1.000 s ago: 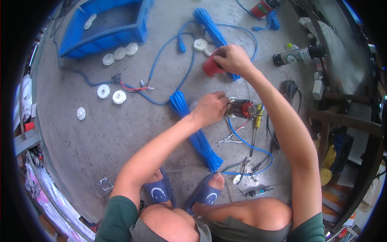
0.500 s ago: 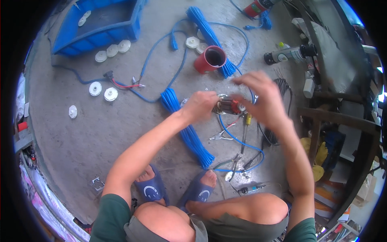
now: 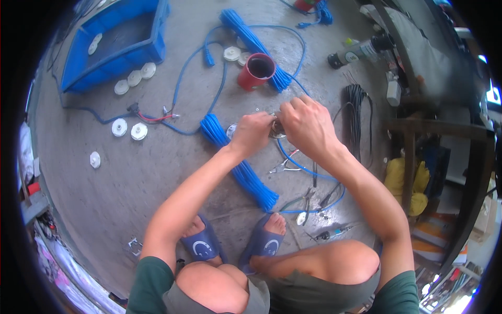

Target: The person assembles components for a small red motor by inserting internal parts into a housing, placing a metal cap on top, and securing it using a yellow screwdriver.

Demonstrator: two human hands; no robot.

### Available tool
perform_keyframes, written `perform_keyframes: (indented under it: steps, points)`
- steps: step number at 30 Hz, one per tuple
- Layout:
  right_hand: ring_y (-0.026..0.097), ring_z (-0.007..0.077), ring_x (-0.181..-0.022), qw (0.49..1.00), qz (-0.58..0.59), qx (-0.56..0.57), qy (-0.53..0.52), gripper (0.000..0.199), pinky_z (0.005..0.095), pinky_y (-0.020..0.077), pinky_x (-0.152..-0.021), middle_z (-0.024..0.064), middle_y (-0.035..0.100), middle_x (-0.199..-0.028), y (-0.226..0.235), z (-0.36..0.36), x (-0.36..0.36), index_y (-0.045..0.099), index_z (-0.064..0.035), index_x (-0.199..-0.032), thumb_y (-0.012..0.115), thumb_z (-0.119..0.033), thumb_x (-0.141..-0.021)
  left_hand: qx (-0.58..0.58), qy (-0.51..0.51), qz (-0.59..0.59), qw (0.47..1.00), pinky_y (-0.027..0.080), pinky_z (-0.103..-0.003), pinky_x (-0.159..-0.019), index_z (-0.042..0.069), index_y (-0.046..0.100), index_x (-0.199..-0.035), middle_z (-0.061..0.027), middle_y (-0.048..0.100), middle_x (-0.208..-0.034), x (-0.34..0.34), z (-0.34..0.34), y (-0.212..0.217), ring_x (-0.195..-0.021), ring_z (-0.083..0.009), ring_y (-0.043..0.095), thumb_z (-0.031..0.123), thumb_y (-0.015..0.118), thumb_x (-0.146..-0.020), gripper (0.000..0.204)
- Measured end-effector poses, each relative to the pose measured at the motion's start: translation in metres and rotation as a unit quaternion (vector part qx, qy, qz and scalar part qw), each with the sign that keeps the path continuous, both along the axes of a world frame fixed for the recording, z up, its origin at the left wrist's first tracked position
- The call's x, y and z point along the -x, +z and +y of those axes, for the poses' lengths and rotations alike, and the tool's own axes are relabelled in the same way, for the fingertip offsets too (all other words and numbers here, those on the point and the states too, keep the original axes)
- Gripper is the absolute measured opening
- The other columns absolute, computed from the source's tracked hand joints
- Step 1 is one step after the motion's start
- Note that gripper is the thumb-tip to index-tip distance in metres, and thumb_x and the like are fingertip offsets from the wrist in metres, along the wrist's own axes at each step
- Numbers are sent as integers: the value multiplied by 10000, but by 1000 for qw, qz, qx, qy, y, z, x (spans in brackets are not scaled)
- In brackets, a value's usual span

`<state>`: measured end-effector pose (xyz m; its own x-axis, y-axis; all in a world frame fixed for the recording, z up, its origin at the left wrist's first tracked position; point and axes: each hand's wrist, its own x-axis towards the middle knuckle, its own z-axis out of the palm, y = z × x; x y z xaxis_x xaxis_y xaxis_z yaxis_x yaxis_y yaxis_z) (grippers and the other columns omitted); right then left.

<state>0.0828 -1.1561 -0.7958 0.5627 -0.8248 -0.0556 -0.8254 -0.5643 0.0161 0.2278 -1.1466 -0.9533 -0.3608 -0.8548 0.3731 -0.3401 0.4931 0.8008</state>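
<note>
Close together in front of me, both hands are at a small motor (image 3: 277, 131), which shows only as a dark metal part between them. My left hand (image 3: 253, 134) closes around its left side with the fingertips pinched. From above, my right hand (image 3: 307, 124) wraps over the other side with its fingers curled, and it covers most of the motor. A blue cord (image 3: 286, 153) runs down from beneath the right hand. Just below lie pliers (image 3: 284, 167) with their handles apart. A coil of blue cable (image 3: 246, 178) passes under my left wrist.
A red cup-shaped housing (image 3: 247, 79) stands beyond my hands, beside another blue cable coil (image 3: 251, 42). White disc-shaped wheels (image 3: 139, 131) lie on the left, near a blue crate (image 3: 128, 58). To the right are a black cable coil (image 3: 354, 118), a cylindrical pump (image 3: 361, 52) and a metal frame (image 3: 439, 130).
My right hand, raised and open before, has come down and left onto the motor and closed over it. My left hand stays at the motor. The whole view has shifted slightly.
</note>
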Motion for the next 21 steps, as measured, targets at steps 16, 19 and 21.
perform_keyframes:
  steps: [16,19,21]
  points:
    - [632,267,-926,984,-111,94,-106,108,392,575,-687,85,613,-898,-4,40,70,665,-77,-782,680,-170,-835,169,81,-261,947,503,-442,-521,68,638,-751,-119,614,-722,10,-2,104,-612,-340,650,267,765,-890,274]
    - [634,266,-927,986,-120,77,-85,119,396,577,-690,90,614,-900,-12,35,73,663,-79,-778,667,-178,-844,168,26,-255,952,518,-454,-564,40,616,-740,-144,613,-726,13,-6,100,-639,-359,656,196,732,-910,258]
    - [642,263,-954,986,-125,64,-91,104,392,584,-696,92,629,-921,-10,35,72,682,-82,-800,658,-174,-843,147,3,-276,950,526,-464,-611,15,600,-761,-169,623,-765,8,-11,105,-687,-374,662,132,689,-931,225]
